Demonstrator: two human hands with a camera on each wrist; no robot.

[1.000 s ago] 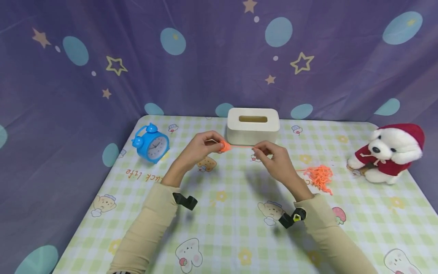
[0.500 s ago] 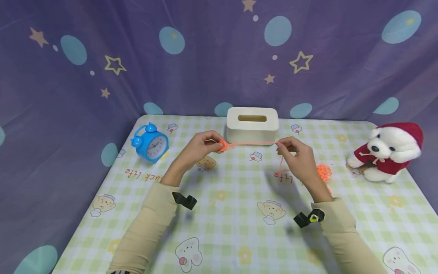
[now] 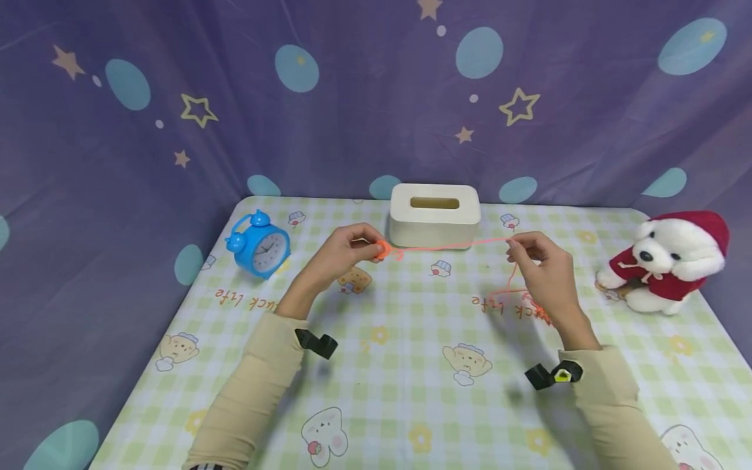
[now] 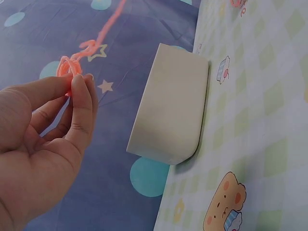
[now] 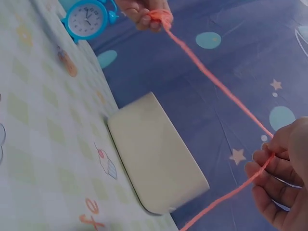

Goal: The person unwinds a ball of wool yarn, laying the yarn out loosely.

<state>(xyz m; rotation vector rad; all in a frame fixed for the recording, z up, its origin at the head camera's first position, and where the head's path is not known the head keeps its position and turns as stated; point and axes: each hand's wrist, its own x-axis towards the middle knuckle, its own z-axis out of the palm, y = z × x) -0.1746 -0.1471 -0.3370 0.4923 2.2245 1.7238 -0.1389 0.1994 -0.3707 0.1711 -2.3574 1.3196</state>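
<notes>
My left hand [image 3: 351, 248] pinches a small wound bundle of orange yarn [image 4: 70, 66] between thumb and fingertips, raised over the tablecloth. From this bundle a taut yarn strand [image 5: 216, 81] runs across to my right hand [image 3: 545, 269], which pinches it between thumb and index finger. Below the right fingertips the yarn hangs down and trails to a loose tangle of yarn [image 3: 536, 305] on the table, partly hidden behind that hand. A short curl of yarn [image 4: 88, 47] sticks out beside the bundle in the left wrist view.
Behind the strand stands a white tissue box [image 3: 435, 228] with a slot in its top. A blue alarm clock [image 3: 262, 251] is at the back left. On the right sits a white plush dog [image 3: 664, 261] in red clothes. A purple patterned curtain [image 3: 376, 117] closes off the back.
My right hand has moved to the right, drawing out a longer stretch of yarn from the left hand's bundle. The left hand has stayed in place.
</notes>
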